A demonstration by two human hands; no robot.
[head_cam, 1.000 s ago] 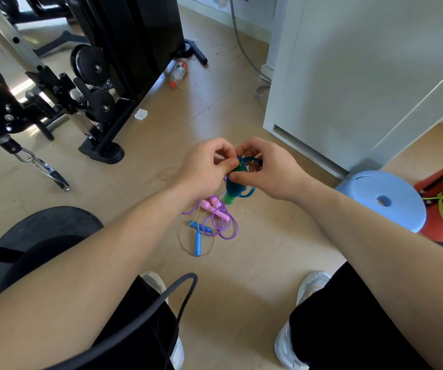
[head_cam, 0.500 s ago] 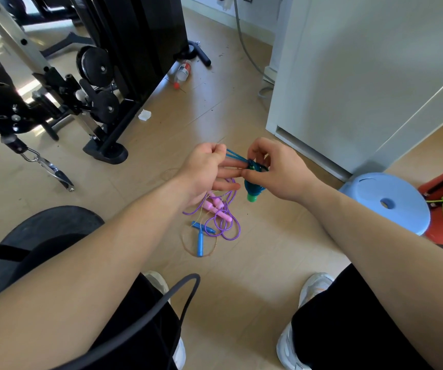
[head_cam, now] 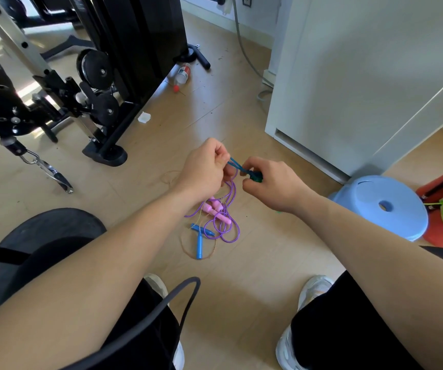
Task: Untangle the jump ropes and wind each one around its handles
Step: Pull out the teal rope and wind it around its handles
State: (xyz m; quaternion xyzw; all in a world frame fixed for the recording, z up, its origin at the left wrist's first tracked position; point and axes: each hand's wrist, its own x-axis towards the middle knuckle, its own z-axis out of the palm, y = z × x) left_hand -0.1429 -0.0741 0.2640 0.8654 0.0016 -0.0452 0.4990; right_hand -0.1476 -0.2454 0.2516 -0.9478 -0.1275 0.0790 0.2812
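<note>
Nearest to the person, two white shoes (head_cam: 313,288) stand on the wooden floor (head_cam: 255,263), one on the left and one on the right. A little farther, between the legs, the blue-handled rope (head_cam: 200,243) lies on the floor, with its thin tan cord in a loose ring around the two handles. Touching it on the far side is the purple rope (head_cam: 225,228). Its pink handles (head_cam: 216,209) lie together, and its loose loops lie partly over the blue-handled one.

Above these two, both hands hold a third rope in the air. The left hand (head_cam: 205,166) has its fingers (head_cam: 221,156) curled and pinches the teal cord (head_cam: 237,165). The right hand (head_cam: 271,182) is closed around the dark green handles (head_cam: 256,178), which are mostly hidden inside it. The cord runs short and straight between the two hands.

At the right stands a light blue stool (head_cam: 385,206). At the far left is a black gym machine (head_cam: 135,49), and a plastic bottle (head_cam: 182,76) lies on the floor beside it.
</note>
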